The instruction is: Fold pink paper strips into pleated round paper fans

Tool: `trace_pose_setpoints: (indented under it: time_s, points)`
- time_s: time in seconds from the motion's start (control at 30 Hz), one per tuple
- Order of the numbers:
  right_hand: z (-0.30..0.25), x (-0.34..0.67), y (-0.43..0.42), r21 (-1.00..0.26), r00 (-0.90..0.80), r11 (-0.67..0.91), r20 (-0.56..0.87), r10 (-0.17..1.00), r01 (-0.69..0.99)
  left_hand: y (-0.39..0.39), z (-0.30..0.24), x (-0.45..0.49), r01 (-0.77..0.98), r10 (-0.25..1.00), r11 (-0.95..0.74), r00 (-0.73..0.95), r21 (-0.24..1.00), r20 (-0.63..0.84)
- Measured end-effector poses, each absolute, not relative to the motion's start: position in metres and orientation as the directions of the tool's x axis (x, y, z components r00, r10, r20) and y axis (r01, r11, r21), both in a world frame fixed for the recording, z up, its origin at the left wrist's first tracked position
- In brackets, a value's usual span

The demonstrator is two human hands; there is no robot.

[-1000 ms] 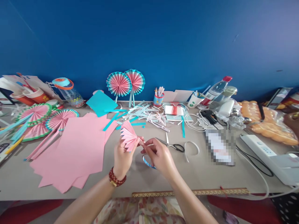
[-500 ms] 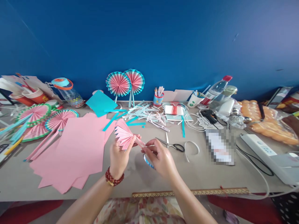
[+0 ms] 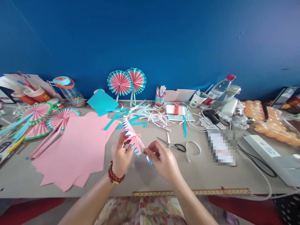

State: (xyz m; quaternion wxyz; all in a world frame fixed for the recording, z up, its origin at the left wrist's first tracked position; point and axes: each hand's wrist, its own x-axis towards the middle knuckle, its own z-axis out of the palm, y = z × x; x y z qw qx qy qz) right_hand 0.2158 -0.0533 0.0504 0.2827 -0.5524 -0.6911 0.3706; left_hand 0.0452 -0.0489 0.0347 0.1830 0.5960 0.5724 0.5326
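My left hand (image 3: 122,154) is closed around the folded middle of a pink pleated paper fan (image 3: 130,130) with blue-edged zigzag tips. The fan is partly spread, with some pleats above the fingers and others below. A pale strip of tape (image 3: 142,145) runs from its middle to my right hand (image 3: 161,157), whose thumb and fingers are pinched together on it. Under those fingers shows part of a blue-and-white ring (image 3: 150,161), which looks like a tape roll. Beyond my right hand lie open scissors (image 3: 172,144) with black handles.
Pink paper sheets (image 3: 82,147) are stacked on the left, beside finished fans (image 3: 62,118). Two round fans (image 3: 120,82) lean against the blue wall. Paper scraps (image 3: 140,111), a pen cup (image 3: 159,99), a bottle (image 3: 219,90), a glue gun (image 3: 212,116) and a power strip (image 3: 267,150) stand or lie around.
The fan has turned and shifted right in my left hand, and its pleats now spread above and below the fingers. My right hand keeps its pinch, slightly farther right.
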Motion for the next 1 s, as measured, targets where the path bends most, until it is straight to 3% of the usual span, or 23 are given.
trace_pose_setpoints:
  time_s: [0.17, 0.47, 0.77, 1.0]
  points:
    - [0.053, 0.223, -0.054, -0.86, -0.305, 0.176, 0.025, 0.952, 0.479, -0.048, 0.037, 0.043, 0.431, 0.911, -0.208, -0.242, 0.878, 0.334]
    - [0.056, 0.232, -0.053, -0.638, -0.497, 0.433, 0.091, 0.863, 0.636, -0.042, 0.041, 0.043, 0.163, 0.967, -0.13, -0.199, 0.978, 0.161]
    - [0.049, 0.234, -0.055, -0.671, -0.515, 0.421, 0.068, 0.855, 0.61, -0.047, 0.039, 0.045, -0.261, 0.983, 0.177, 0.083, 0.949, -0.161]
    - [0.047, 0.238, -0.057, -0.622, -0.502, 0.455, 0.113, 0.858, 0.637, -0.05, 0.039, 0.042, -0.365, 0.948, 0.283, 0.246, 0.887, -0.202]
